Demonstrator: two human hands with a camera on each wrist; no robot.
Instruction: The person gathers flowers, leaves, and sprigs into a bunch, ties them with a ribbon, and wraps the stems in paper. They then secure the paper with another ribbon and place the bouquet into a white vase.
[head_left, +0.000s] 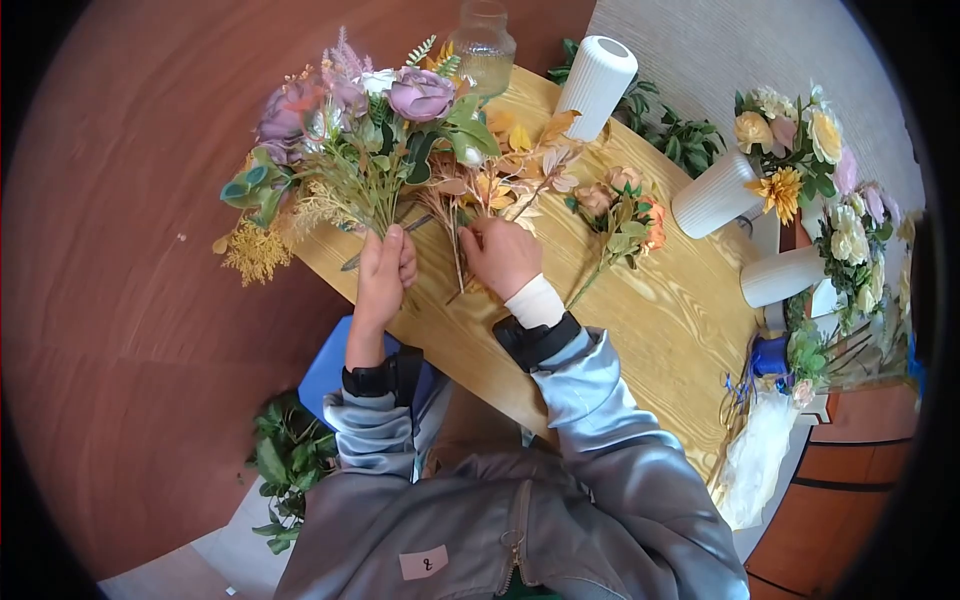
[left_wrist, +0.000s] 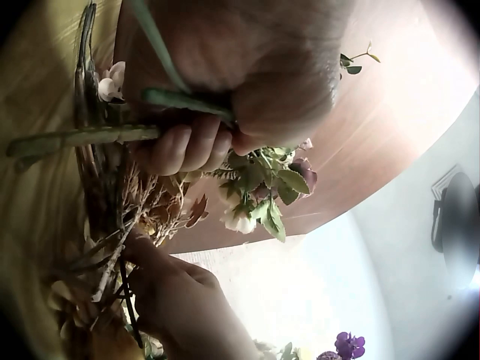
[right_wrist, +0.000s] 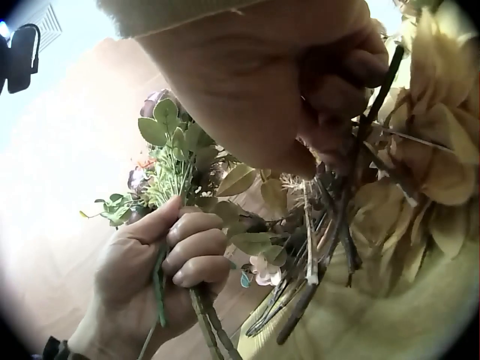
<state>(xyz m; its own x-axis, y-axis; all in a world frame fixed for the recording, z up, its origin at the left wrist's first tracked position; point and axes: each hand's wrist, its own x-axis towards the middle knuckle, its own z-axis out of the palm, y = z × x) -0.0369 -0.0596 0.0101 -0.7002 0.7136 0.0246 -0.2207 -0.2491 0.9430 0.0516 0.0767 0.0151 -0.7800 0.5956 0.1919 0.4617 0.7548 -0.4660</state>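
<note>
Bouquet: the mauve-and-white bunch of flowers (head_left: 375, 145) stood over the near-left edge of the table, heads pointing away from the person.
Left hand: the left hand (head_left: 385, 268) gripped the bunch by its stems, thumb laid along them; green stem ends (left_wrist: 82, 139) stuck out of the fist.
Right hand: the right hand (head_left: 503, 257) was narrow, its fingers curled and seeming to pinch a dark stem (right_wrist: 337, 225) among the dried sprigs.
Step in hand: judging by the pose, picking a sprig from the pile while the bunch was kept gathered.
Next move: it seemed to call for freeing that stem from its neighbours without dragging them along, with the left grip kept firm.
Around the hands: brown and yellow leaf sprays (head_left: 555, 130) lay beyond the right hand, an orange-flowered sprig (head_left: 625, 215) to its right.
Farther out: a ribbed white vase (head_left: 597, 88) and a glass jar (head_left: 484, 62) stood at the far end of the wooden table (head_left: 665, 335); a blue spool (head_left: 770, 355) was at the right.
Hard to make out: the right fingertips were partly hidden, the tangled stems overlapped, and the right-hand flowers ran into the dark rim.
</note>
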